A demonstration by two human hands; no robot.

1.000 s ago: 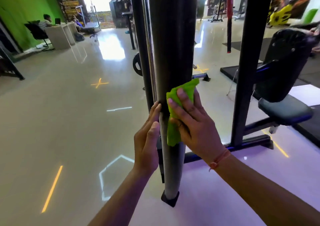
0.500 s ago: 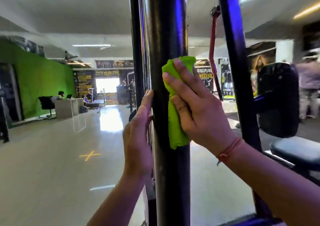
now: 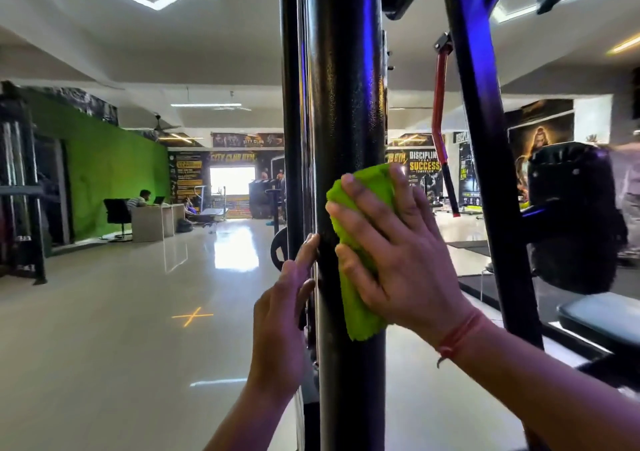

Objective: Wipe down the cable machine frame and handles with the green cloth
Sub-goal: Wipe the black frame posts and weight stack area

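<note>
My right hand (image 3: 398,253) lies flat, fingers straight and spread, pressing the green cloth (image 3: 360,242) against the front of the black upright post (image 3: 346,104) of the cable machine frame. My left hand (image 3: 284,319) rests against the post's left side with fingers extended, holding nothing. Just right stands a second black upright (image 3: 485,139), a red handle (image 3: 440,111) hanging beside it. Far off, someone sits at a desk (image 3: 152,220) by the green wall (image 3: 114,170).

Bunched green cloth (image 3: 360,298) lies pressed against the upright black frame post (image 3: 346,87).
</note>
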